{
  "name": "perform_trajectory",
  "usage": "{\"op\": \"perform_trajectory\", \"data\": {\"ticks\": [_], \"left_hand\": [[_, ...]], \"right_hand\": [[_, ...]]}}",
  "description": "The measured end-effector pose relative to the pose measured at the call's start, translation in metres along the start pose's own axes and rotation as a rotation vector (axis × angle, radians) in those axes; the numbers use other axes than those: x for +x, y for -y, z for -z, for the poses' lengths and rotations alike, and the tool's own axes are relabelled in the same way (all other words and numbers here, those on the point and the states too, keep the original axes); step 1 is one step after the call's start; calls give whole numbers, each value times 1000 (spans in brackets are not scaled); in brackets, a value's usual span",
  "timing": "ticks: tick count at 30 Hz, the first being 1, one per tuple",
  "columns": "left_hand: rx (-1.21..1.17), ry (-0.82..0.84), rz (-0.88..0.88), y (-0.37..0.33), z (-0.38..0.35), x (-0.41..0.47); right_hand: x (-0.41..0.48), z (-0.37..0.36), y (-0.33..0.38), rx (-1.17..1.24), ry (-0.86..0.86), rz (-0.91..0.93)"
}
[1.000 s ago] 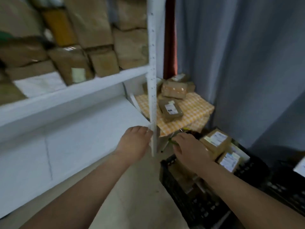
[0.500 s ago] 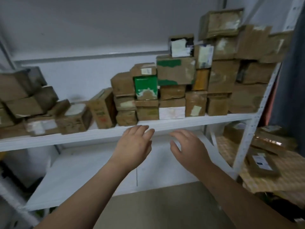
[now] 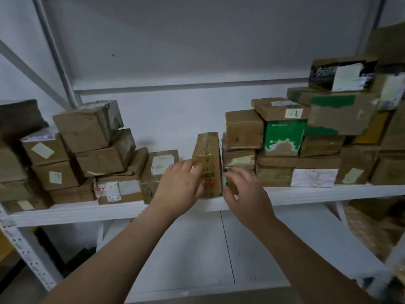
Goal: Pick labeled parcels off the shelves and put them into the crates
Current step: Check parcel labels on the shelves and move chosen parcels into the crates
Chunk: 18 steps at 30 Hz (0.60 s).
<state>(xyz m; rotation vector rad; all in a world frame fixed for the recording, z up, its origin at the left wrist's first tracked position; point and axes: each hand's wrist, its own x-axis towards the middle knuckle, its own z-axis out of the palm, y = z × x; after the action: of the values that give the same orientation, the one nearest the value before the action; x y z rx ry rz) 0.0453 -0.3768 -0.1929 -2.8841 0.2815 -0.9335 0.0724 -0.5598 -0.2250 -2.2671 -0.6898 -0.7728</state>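
Your left hand [image 3: 178, 187] is up at the front of the shelf [image 3: 306, 191], and its fingers [image 3: 195, 165] lie nearly straight against the left front edge of the upright parcel [image 3: 209, 154]. They touch the cardboard but are not wrapped round it, and nothing is in that hand's grasp. The parcel is a narrow brown box standing on end (its printed face, with red and green marks, is turned towards you), and its base sits right at the shelf's front lip.

Your right hand [image 3: 247, 194] is on the parcel's other side, so the box stands between your two hands. That hand is spread and empty, its fingers [image 3: 237, 173] loosely bent in front of the low stack of boxes [image 3: 238, 159] just beside the parcel. The thumb points in towards the parcel's lower right edge. Whether it actually touches the cardboard cannot be told, since the edge there is blurred.

To the left of your left hand, a labelled box [image 3: 162, 163] stands just beside the parcel, partly hidden behind your knuckles. To the right, a green-and-white box [image 3: 282, 137] rests higher in the pile. More brown parcels are heaped at both ends of the same shelf. The lower shelf [image 3: 197, 249] shows white beneath your forearms.
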Motion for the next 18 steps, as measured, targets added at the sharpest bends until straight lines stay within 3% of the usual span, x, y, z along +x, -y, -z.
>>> {"op": "perform_trajectory", "data": {"ticks": [10, 14, 18], "left_hand": [[-190, 150, 271, -2, -67, 76], [-385, 8, 344, -2, -75, 73], [-530, -296, 321, 4, -61, 59]], "right_hand": [[56, -23, -44, -56, 0, -26], [65, -29, -49, 84, 85, -107], [71, -30, -31, 440, 140, -244]]}}
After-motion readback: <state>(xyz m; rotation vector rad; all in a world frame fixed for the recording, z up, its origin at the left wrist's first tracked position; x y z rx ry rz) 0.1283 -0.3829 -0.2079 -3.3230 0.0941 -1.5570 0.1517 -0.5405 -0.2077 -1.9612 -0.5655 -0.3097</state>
